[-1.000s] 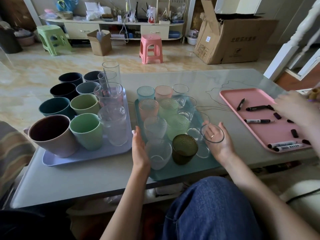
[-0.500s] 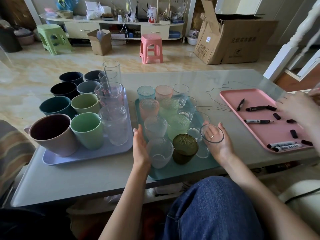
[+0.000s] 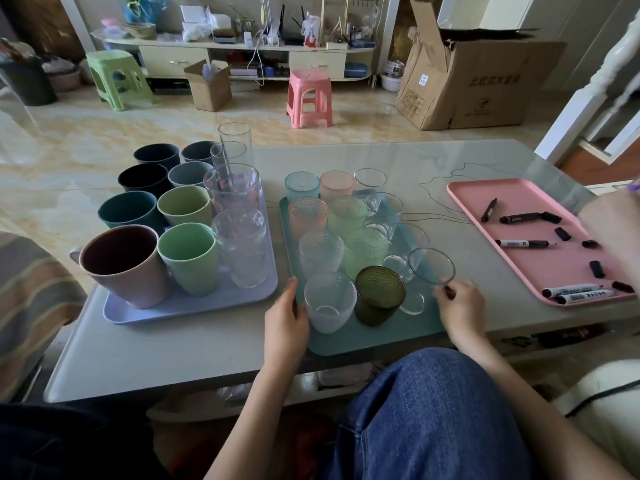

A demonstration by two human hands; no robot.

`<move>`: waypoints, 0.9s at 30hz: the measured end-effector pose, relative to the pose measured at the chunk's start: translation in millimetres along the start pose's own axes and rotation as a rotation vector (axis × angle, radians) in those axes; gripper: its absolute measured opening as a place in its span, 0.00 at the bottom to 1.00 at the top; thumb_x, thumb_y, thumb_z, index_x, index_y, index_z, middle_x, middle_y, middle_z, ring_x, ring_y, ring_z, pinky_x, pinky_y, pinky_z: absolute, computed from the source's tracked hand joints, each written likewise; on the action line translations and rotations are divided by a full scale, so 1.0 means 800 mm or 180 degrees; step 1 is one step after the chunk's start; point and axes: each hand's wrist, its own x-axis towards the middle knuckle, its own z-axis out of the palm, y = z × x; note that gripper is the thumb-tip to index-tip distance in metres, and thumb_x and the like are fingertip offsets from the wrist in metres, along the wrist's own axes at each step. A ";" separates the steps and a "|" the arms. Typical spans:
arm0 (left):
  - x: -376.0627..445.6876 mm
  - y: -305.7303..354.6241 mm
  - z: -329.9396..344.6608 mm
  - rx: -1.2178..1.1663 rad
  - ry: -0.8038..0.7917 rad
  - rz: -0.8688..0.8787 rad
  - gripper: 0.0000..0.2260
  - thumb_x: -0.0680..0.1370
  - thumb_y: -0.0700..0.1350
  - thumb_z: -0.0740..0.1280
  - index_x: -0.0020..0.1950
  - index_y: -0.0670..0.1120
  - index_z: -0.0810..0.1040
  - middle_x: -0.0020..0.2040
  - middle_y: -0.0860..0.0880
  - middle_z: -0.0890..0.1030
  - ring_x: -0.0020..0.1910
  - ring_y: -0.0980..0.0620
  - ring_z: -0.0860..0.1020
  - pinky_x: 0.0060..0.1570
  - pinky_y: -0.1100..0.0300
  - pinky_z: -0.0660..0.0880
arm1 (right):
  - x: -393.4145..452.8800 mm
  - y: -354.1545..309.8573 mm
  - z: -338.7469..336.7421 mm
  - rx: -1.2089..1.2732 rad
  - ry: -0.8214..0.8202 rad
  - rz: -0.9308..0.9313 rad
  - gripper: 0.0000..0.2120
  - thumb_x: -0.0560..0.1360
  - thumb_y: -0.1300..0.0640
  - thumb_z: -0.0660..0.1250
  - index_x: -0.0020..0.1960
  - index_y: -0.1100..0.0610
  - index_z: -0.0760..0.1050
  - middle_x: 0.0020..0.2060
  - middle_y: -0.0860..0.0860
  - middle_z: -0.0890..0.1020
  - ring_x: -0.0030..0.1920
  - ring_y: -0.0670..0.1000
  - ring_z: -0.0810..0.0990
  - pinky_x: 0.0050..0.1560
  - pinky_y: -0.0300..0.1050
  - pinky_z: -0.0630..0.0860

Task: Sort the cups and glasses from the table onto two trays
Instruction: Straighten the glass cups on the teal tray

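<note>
A teal tray (image 3: 367, 341) in front of me carries several tinted and clear glasses, with a dark green glass (image 3: 379, 292) and a frosted glass (image 3: 329, 303) nearest. To its left, a lilac tray (image 3: 180, 306) bears several plastic cups and tall clear glasses. My left hand (image 3: 285, 315) lies flat along the teal tray's left edge beside the frosted glass, holding nothing. Curled fingers of my right hand (image 3: 460, 306) rest on the lower side of a clear glass (image 3: 431, 266) at the tray's right edge.
A pink tray (image 3: 519, 271) with black markers and loose caps sits on the table's right side, and another person's hand (image 3: 609, 230) hovers over it. Some dark cups (image 3: 145, 178) stand off the lilac tray's far left. My knee is below the table's front edge.
My right hand has slipped back from behind the clear glass to its near side. The other person's hand has shifted over the pink tray. My left hand stays put.
</note>
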 end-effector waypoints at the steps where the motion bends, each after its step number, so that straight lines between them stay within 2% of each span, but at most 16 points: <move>1: 0.002 -0.001 -0.001 0.0067 -0.0008 0.0022 0.21 0.77 0.34 0.60 0.71 0.41 0.69 0.67 0.45 0.75 0.67 0.49 0.73 0.59 0.69 0.63 | -0.001 0.003 0.001 -0.0035 -0.0008 -0.0007 0.08 0.75 0.66 0.64 0.49 0.67 0.80 0.45 0.63 0.79 0.45 0.60 0.77 0.44 0.42 0.66; 3: 0.007 -0.004 0.000 0.0051 -0.0013 -0.0029 0.21 0.76 0.35 0.61 0.70 0.43 0.72 0.61 0.46 0.80 0.59 0.49 0.77 0.54 0.67 0.67 | -0.004 0.005 0.004 0.0015 0.0078 -0.0030 0.09 0.76 0.67 0.62 0.48 0.66 0.81 0.44 0.62 0.79 0.43 0.56 0.75 0.44 0.42 0.65; 5: 0.012 -0.007 0.003 -0.0086 0.0009 -0.0094 0.21 0.75 0.35 0.61 0.68 0.45 0.74 0.58 0.47 0.81 0.56 0.50 0.78 0.55 0.61 0.72 | -0.005 0.004 0.009 0.0055 0.0172 -0.0031 0.09 0.76 0.68 0.61 0.45 0.67 0.80 0.42 0.62 0.79 0.43 0.57 0.75 0.44 0.43 0.66; 10: 0.023 0.001 0.003 -0.0250 0.0092 -0.0152 0.19 0.78 0.36 0.60 0.69 0.45 0.73 0.65 0.47 0.77 0.65 0.50 0.74 0.66 0.56 0.70 | 0.010 -0.004 0.029 0.0067 0.0273 -0.0085 0.10 0.76 0.68 0.60 0.47 0.68 0.80 0.42 0.62 0.77 0.46 0.61 0.75 0.47 0.46 0.69; 12: 0.024 0.000 0.002 -0.0190 0.0103 -0.0093 0.19 0.79 0.37 0.59 0.69 0.45 0.72 0.66 0.48 0.77 0.66 0.51 0.74 0.65 0.59 0.70 | 0.020 -0.006 0.037 0.0073 0.0290 -0.0110 0.10 0.76 0.68 0.60 0.47 0.69 0.80 0.43 0.64 0.77 0.45 0.61 0.75 0.45 0.42 0.66; 14: 0.020 -0.003 -0.001 -0.0126 0.0131 -0.0053 0.18 0.79 0.37 0.60 0.70 0.45 0.72 0.64 0.48 0.78 0.63 0.52 0.75 0.60 0.66 0.69 | 0.030 -0.009 0.043 0.0066 0.0304 -0.0163 0.10 0.76 0.69 0.60 0.45 0.69 0.79 0.42 0.65 0.77 0.45 0.61 0.75 0.44 0.41 0.64; 17: 0.011 -0.005 -0.002 -0.0116 0.0151 -0.0009 0.20 0.78 0.36 0.61 0.70 0.44 0.71 0.56 0.48 0.81 0.50 0.54 0.77 0.49 0.72 0.67 | 0.044 -0.014 0.052 0.0048 0.0324 -0.0274 0.10 0.75 0.69 0.60 0.42 0.68 0.80 0.39 0.65 0.78 0.44 0.62 0.75 0.43 0.44 0.66; 20: 0.013 -0.002 -0.003 -0.0135 0.0122 -0.0046 0.23 0.75 0.33 0.62 0.71 0.44 0.70 0.47 0.52 0.77 0.44 0.56 0.73 0.44 0.73 0.67 | 0.053 -0.024 0.062 0.0062 0.0331 -0.0299 0.11 0.75 0.69 0.59 0.45 0.68 0.81 0.40 0.65 0.79 0.46 0.62 0.75 0.44 0.45 0.67; 24: 0.020 -0.004 -0.003 -0.0063 0.0230 -0.0108 0.25 0.75 0.33 0.61 0.72 0.45 0.69 0.55 0.46 0.81 0.47 0.54 0.76 0.45 0.74 0.65 | 0.063 -0.038 0.075 0.0097 0.0322 -0.0309 0.11 0.74 0.69 0.59 0.47 0.69 0.81 0.40 0.67 0.79 0.45 0.63 0.75 0.42 0.44 0.65; 27: 0.021 -0.004 0.002 -0.0012 0.0580 -0.0085 0.21 0.76 0.35 0.61 0.69 0.44 0.73 0.56 0.46 0.82 0.50 0.50 0.80 0.48 0.69 0.69 | 0.068 -0.043 0.079 0.0058 0.0330 -0.0417 0.11 0.73 0.71 0.60 0.46 0.70 0.81 0.38 0.68 0.79 0.44 0.64 0.76 0.41 0.47 0.66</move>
